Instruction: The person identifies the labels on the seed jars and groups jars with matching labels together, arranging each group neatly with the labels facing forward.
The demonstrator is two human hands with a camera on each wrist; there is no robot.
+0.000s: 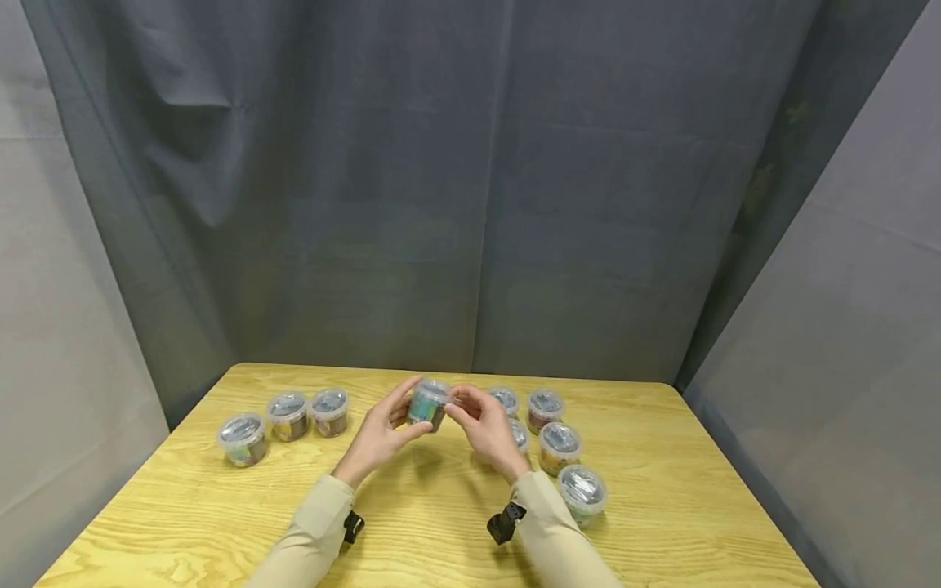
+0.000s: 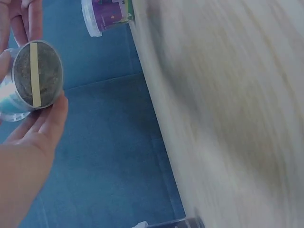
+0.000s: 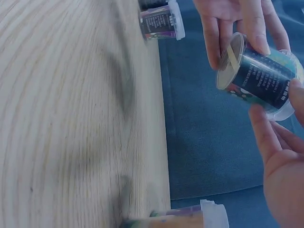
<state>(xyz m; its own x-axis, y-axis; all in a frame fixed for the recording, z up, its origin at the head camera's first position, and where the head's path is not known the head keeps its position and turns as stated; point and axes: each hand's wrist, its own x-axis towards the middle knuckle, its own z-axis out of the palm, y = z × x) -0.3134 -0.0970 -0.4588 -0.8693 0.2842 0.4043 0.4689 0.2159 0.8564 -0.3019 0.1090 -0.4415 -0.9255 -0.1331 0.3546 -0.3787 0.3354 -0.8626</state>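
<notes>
A small clear plastic tub [image 1: 428, 405] with a teal label and clear lid is held above the middle of the table, tilted. My left hand [image 1: 382, 431] grips its body from the left, thumb low and fingers on the far side. My right hand [image 1: 483, 420] pinches it at the lid end with thumb and fingers. The right wrist view shows white print on a dark part of the tub's label [image 3: 263, 78]. Dark contents and a pale strip show through the tub's base [image 2: 40, 73] in the left wrist view.
On the wooden table [image 1: 662, 506], three similar lidded tubs stand at the left, among them a green-labelled tub [image 1: 243, 441]. Several more stand at the right, including an orange-labelled tub [image 1: 559, 449] and the nearest tub [image 1: 582, 494], beside my right forearm. A grey curtain [image 1: 367, 204] hangs behind.
</notes>
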